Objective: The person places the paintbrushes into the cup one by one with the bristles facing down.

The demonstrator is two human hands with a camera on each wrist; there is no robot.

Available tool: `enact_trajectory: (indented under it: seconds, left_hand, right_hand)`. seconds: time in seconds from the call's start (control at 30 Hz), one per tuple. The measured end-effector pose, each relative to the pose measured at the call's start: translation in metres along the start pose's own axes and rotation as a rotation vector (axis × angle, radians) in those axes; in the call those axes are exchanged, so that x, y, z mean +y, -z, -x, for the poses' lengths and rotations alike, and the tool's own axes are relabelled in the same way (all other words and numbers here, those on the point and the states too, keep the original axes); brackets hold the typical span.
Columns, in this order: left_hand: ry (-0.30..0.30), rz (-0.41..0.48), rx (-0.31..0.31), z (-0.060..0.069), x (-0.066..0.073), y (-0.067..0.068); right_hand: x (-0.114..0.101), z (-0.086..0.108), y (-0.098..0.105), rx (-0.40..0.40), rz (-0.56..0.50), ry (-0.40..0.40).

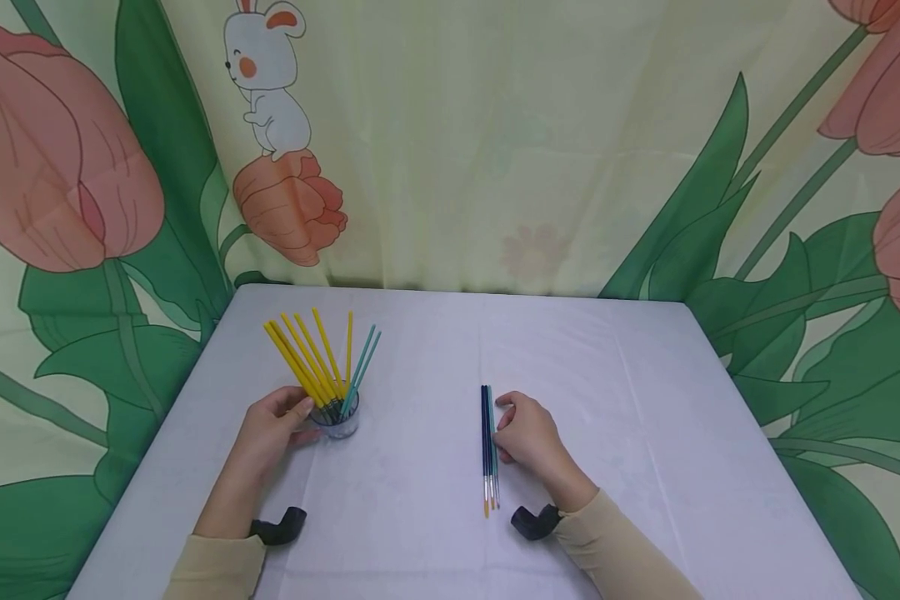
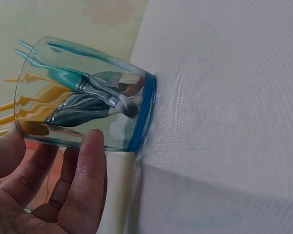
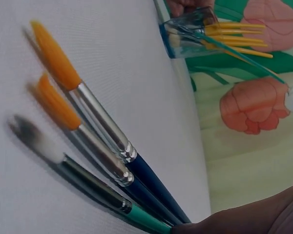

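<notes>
My left hand (image 1: 273,423) holds a clear drinking glass (image 2: 115,139) by its side, thumb near the rim. The glass stands upright on the table with several yellow-handled paintbrushes (image 1: 298,354) and two teal-handled paintbrushes (image 1: 362,367) inside, bristles down. To the right, two dark blue paintbrushes (image 3: 154,185) and one teal paintbrush (image 3: 144,218) lie side by side on the cloth, bristle ends toward me. Right beside them is my right hand (image 1: 531,433), fingers bent and thumb touching the teal handle. Its other fingers are out of the right wrist view.
A white cloth covers the table (image 1: 420,517). Behind it hangs a curtain (image 1: 450,150) printed with tulips and a rabbit. Each wrist carries a black camera mount, the left one (image 1: 279,527) and the right one (image 1: 534,522) low over the table.
</notes>
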State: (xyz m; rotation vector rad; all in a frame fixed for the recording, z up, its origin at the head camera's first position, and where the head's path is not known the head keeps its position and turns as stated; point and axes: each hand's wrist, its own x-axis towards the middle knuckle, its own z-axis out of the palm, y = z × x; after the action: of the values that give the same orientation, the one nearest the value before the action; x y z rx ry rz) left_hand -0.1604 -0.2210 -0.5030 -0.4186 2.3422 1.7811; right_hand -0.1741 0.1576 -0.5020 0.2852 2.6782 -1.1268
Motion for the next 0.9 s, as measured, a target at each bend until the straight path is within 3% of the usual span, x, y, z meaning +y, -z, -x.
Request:
enact_trajectory:
  seconds: [0.23, 0.5, 0.73, 0.9]
  left_hand:
    - [-0.003, -0.005, -0.001, -0.0009, -0.0012, -0.002]
    - [0.012, -0.004, 0.0, -0.0011, -0.0009, -0.0019]
    - [0.021, 0.002, 0.002, -0.0005, -0.0005, -0.0016]
    - [0.022, 0.008, 0.008, -0.0001, -0.0009, -0.0016]
  right_hand:
    - [0.0012, -0.0002, 0.0052, 0.008, 0.156, 0.02]
    - [-0.0009, 0.0026, 0.0061, 0.016, 0.142, -0.003]
    - [-0.0024, 0.0034, 0.0012, 0.063, 0.216, 0.056]
    - [-0.006, 0.0046, -0.0025, 0.099, 0.237, 0.05]
